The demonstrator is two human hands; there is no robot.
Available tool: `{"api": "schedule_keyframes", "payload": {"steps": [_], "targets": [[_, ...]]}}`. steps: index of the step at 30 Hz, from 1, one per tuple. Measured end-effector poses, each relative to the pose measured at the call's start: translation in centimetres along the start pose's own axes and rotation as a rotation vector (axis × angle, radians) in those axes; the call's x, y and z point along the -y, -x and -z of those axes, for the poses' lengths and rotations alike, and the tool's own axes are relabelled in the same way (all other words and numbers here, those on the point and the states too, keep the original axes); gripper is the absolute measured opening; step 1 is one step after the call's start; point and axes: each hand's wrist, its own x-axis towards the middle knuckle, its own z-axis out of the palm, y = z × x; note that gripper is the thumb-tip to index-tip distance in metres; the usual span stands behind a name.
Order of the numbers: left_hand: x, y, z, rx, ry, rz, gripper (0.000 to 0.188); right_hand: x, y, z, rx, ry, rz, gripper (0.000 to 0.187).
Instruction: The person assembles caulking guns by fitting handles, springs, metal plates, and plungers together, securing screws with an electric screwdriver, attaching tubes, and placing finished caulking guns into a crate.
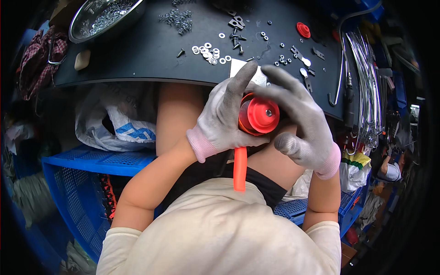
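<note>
In my left hand, wearing a grey-white glove with a pink cuff, is a red round part with a disc face and a small metal fastener at its centre. The thumb lies under it and the index finger points up beside it. A flat orange-red strip hangs below that hand toward my lap. My right hand, gloved alike, stands open at the part's right, fingers and thumb curved apart. Whether its fingertips touch the part I cannot tell. A pale flat piece shows behind the fingers on the table.
The dark table carries a metal bowl of small hardware, springs, washers, loose nuts, screws and metal plates. A red disc lies farther back. Long metal rods hang right; a blue crate stands left.
</note>
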Motion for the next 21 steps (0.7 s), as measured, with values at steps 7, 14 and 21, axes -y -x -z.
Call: {"api": "schedule_keyframes", "payload": {"steps": [7,14,21], "targets": [[0.2,0.4,0.0,0.002,0.049,-0.005,0.124,-1.2,1.5,1.0,0.163,0.376,0.056,0.054],[0.1,0.6,-0.9,-0.08,-0.038,-0.026,0.129,-1.3,2.1,2.2,0.15,0.381,0.142,0.051],[0.2,0.9,-1.0,-0.081,-0.054,-0.04,0.133,-0.7,0.7,2.9,0.164,0.752,0.344,0.054]]}}
